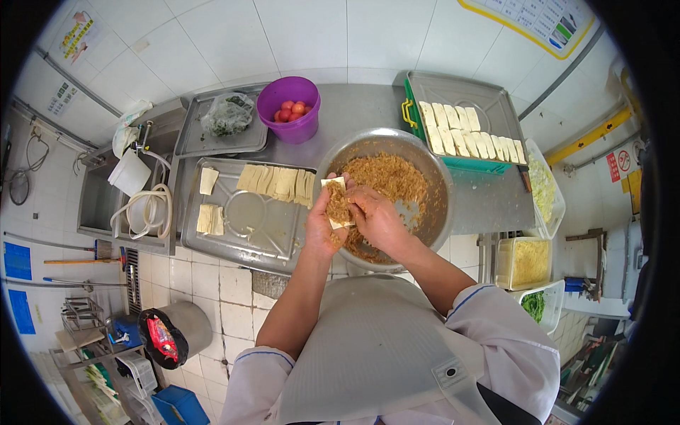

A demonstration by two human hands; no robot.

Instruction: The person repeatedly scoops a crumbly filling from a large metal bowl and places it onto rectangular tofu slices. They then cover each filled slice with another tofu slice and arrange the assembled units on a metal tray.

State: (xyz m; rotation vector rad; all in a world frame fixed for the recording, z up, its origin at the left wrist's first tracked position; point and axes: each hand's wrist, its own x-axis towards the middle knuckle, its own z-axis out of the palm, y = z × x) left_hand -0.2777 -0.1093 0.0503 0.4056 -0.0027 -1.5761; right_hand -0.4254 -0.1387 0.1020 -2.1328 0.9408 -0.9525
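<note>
My left hand (pixel 320 225) holds a pale yellow sheet (pixel 340 224), which looks like tofu skin, with brown minced filling (pixel 338 202) spread along it. Bent over that filling, the fingers of my right hand (pixel 377 218) are closed and touch it; their tips are partly hidden. Both hands are over the near left rim of a large steel bowl (pixel 448 202) with more of the brown mince (pixel 389 176) inside. Left of them, a metal tray (pixel 244 219) carries a fanned row of sheets (pixel 273 183) and two smaller piles.
At the far right, rows of pale pieces (pixel 460 134) lie on a tray (pixel 460 88) above a green crate (pixel 467 164). A purple bucket (pixel 296 129) of red tomatoes stands behind. Tubs (pixel 524 263) of shredded food line the right; a sink (pixel 95 202) is left.
</note>
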